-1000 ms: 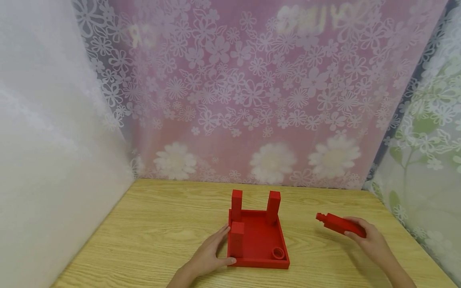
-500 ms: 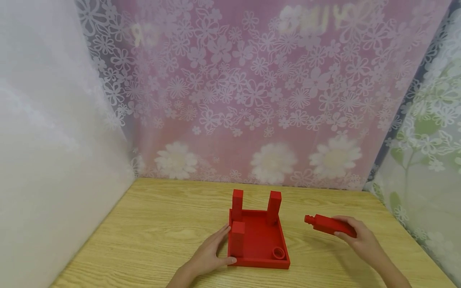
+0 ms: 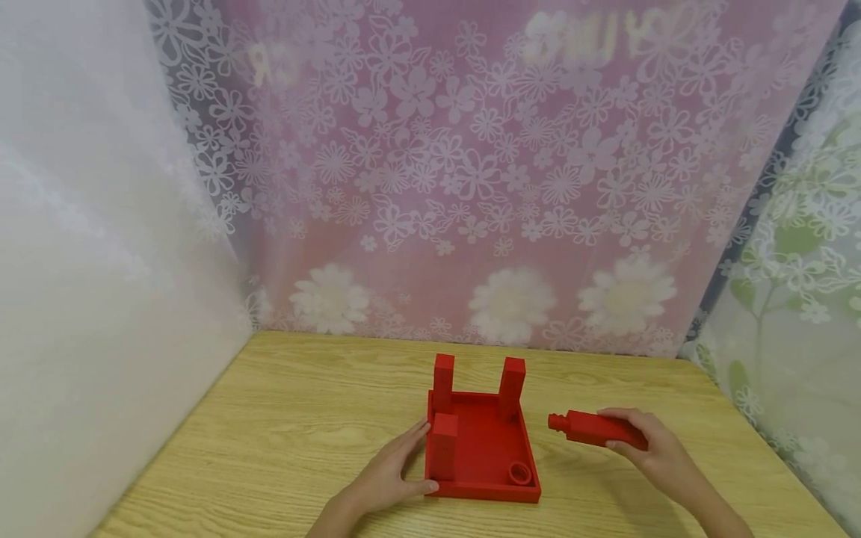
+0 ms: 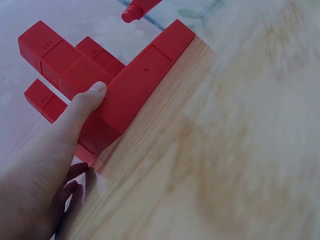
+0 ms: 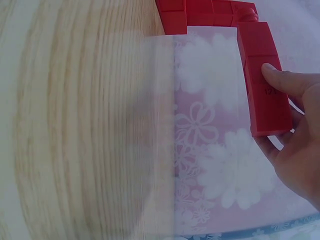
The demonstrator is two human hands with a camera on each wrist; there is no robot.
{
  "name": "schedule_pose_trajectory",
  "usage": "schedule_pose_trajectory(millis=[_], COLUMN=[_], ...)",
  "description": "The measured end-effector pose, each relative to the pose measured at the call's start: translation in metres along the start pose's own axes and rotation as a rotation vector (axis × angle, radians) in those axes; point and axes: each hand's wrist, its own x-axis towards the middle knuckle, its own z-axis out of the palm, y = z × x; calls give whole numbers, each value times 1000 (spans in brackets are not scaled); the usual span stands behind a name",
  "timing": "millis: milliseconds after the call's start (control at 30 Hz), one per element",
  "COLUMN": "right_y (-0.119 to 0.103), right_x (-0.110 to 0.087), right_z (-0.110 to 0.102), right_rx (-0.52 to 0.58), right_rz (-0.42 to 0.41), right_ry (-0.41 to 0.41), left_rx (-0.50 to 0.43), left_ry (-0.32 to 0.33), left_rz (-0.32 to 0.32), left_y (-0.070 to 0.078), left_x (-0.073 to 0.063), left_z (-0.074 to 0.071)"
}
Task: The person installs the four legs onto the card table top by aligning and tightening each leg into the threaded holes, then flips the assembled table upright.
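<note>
A shallow red tray [image 3: 483,441] lies on the table, with three square red posts standing at its corners. A round ring socket [image 3: 519,473] sits in its near right corner. My left hand [image 3: 385,472] holds the near left corner, thumb on the front wall and fingers along the left side; in the left wrist view the thumb [image 4: 90,97] presses near a post. Right of the tray, above the table, my right hand [image 3: 662,452] grips a loose square red post [image 3: 595,427] by its plain end. Its ridged, narrower end points left toward the tray, apart from it.
The wood-grain table [image 3: 323,403] spreads around the tray. Flowered pink sheeting [image 3: 430,187] hangs along the back edge. A pale sheet [image 3: 101,261] rises at the left and a leafy one [image 3: 800,314] at the right.
My right hand has moved left and slightly down with the loose post, bringing it nearer the tray, and the post lies more level. The left hand and tray stay in place.
</note>
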Motion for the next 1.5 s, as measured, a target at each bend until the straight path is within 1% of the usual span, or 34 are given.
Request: schedule_pose_trajectory(millis=[133, 333, 533, 600, 833, 967, 1133, 1233, 1333, 1500], right_y=[-4, -10, -15, -16, -23, -26, -28, -30, -32, -30], right_x=[1, 1, 3, 4, 6, 8, 10, 10, 10, 12], right_z=[1, 1, 3, 4, 7, 9, 12, 13, 15, 18], right_rx=[-2, -16, -35, -23, 60, 46, -4, -15, 12, 77], right_rz=[-30, -44, -70, -85, -145, -172, -206, -211, -216, -231], right_ry=[-10, -32, -58, -75, -161, -192, -197, -202, -225, -296], left_rx=[0, 7, -3, -8, 0, -4, 2, 3, 3, 2], left_ry=[4, 10, 5, 4, 9, 8, 10, 10, 8, 4], left_rz=[3, 7, -10, -13, 9, 5, 2, 0, 1, -1], left_y=[0, 0, 1, 2, 2, 1, 0, 0, 1, 2], left_x=[-1, 0, 0, 1, 1, 1, 1, 1, 1, 1], left_z=[0, 1, 1, 1, 0, 1, 1, 2, 1, 0])
